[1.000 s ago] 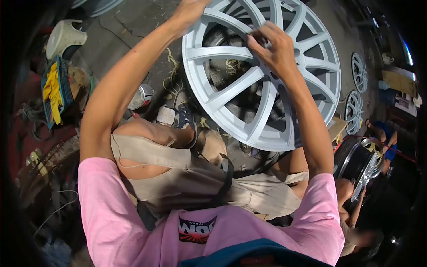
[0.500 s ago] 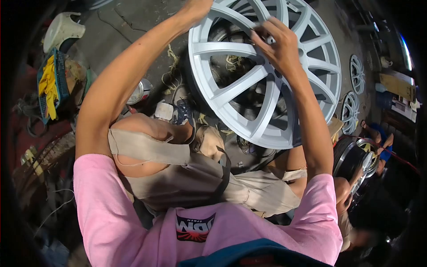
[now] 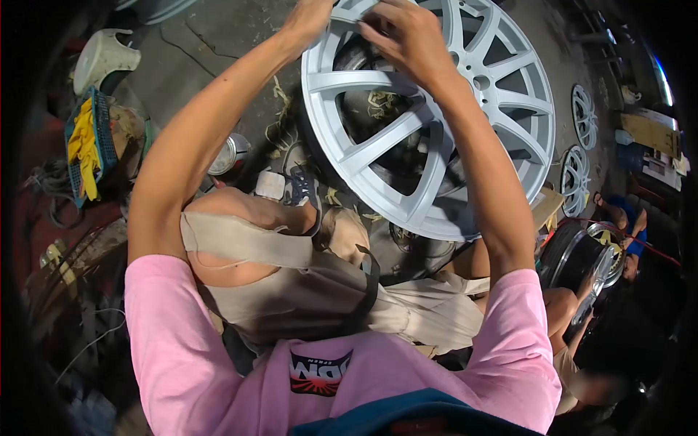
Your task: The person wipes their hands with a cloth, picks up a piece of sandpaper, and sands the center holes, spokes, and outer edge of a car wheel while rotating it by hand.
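Silver-gray paint covers the big, round metal wheel with many spokes (image 3: 407, 125), which is in front of the person's bent knees (image 3: 222, 205), perhaps so both arms can reach over it. The bare left hand (image 3: 311, 20) is by its far left rim, maybe to steady it; the top of the view cuts off its fingers, so I cannot tell how they grip. The bare right hand (image 3: 407, 36) is over the upper left spokes, thumb and fingers bent near each other; I cannot tell if they pinch something small.

The big wheel's near edge is close to the knees, so room there looks tight. Gray floor (image 3: 254, 45) shows between its left edge and the white plastic stool (image 3: 107, 62). Two more silver spoked wheels (image 3: 586, 114) are apart from its right edge.
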Tool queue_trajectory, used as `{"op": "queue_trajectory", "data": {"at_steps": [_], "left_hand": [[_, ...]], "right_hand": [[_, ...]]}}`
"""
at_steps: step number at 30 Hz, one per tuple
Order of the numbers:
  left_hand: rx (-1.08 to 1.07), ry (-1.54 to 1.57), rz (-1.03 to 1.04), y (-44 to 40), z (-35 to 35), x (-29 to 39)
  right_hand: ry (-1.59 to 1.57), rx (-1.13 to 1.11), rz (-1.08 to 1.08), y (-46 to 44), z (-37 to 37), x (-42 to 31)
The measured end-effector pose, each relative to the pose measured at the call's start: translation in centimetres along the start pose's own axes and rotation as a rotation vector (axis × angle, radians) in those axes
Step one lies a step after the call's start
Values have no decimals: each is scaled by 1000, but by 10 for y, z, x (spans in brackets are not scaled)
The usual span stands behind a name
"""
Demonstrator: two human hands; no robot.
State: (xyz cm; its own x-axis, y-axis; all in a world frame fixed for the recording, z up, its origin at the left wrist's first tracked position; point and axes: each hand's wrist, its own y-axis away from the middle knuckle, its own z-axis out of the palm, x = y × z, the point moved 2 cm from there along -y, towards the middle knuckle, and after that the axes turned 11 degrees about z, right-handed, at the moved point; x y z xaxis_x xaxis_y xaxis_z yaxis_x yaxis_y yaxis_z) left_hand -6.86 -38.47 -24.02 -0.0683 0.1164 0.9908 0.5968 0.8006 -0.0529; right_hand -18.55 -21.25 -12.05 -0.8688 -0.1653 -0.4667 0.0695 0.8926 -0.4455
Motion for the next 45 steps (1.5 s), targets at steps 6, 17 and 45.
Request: {"op": "queue_trajectory", "data": {"at_steps": [6, 17, 45], "left_hand": [[14, -22, 3, 7, -2, 8], [27, -71, 25, 15, -2, 15], [-335, -663, 1001, 57, 15, 102]], "right_hand": [[51, -91, 150, 15, -23, -2], [34, -112, 165, -10, -9, -10], [-498, 342, 913, 154, -103, 42]]}}
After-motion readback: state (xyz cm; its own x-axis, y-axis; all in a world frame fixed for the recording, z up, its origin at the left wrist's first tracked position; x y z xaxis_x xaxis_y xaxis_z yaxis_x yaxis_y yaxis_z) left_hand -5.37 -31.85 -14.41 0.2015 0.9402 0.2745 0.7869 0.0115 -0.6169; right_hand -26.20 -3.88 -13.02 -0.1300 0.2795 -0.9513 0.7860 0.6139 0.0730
